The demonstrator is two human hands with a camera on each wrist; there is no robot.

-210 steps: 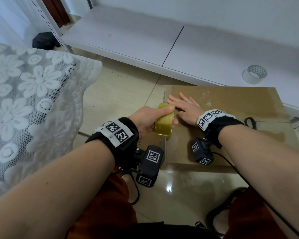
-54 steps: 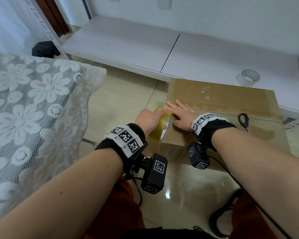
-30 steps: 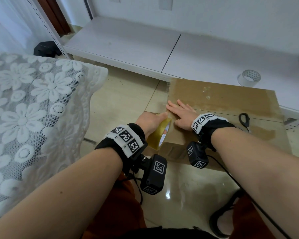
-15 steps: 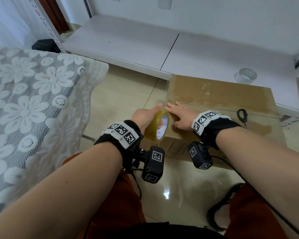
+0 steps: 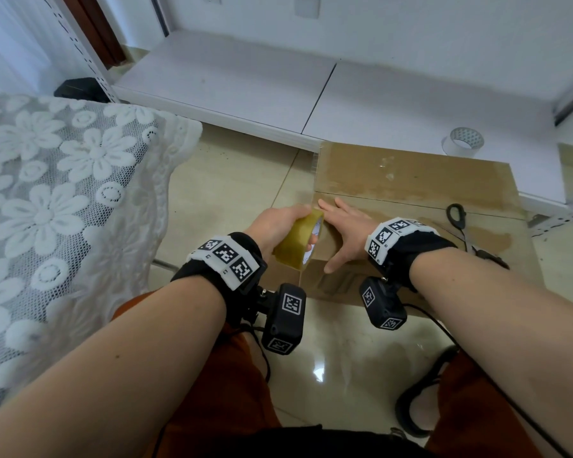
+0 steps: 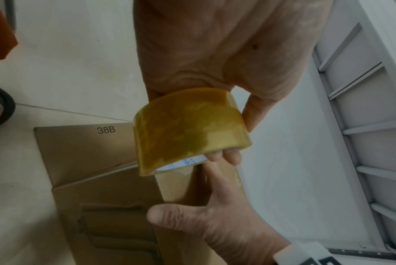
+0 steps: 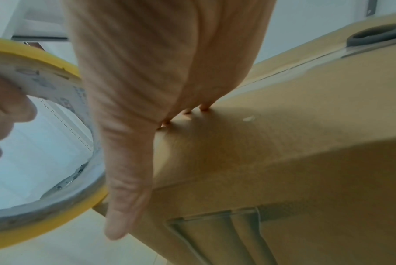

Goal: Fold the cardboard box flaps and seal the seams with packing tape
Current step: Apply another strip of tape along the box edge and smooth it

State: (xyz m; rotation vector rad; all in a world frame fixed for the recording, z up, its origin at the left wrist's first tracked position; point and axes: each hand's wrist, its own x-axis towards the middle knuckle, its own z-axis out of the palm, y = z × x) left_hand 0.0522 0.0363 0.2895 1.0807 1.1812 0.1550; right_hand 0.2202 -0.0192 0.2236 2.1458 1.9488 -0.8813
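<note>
A closed brown cardboard box (image 5: 411, 183) stands on the tiled floor. My left hand (image 5: 278, 223) grips a yellowish roll of packing tape (image 5: 296, 241) at the box's near left corner, fingers through the core. The same tape roll (image 6: 188, 129) hangs over the box's left side (image 6: 97, 197) in the left wrist view. My right hand (image 5: 344, 233) lies flat on the box top beside the roll, fingers straight, thumb hanging over the near edge. From the right wrist, the fingertips (image 7: 204, 107) press on the cardboard, with the tape roll (image 7: 63, 175) at left.
Black scissors (image 5: 460, 223) lie on the box top at the right. A white tape roll (image 5: 463, 142) sits on the low white platform (image 5: 245, 84) behind the box. A lace-covered surface (image 5: 47, 200) fills the left. My knees in orange cloth are below.
My left hand has brought the tape roll down along the box's left edge to the near corner, tilting it. My right hand has stayed pressed flat on the top beside it.
</note>
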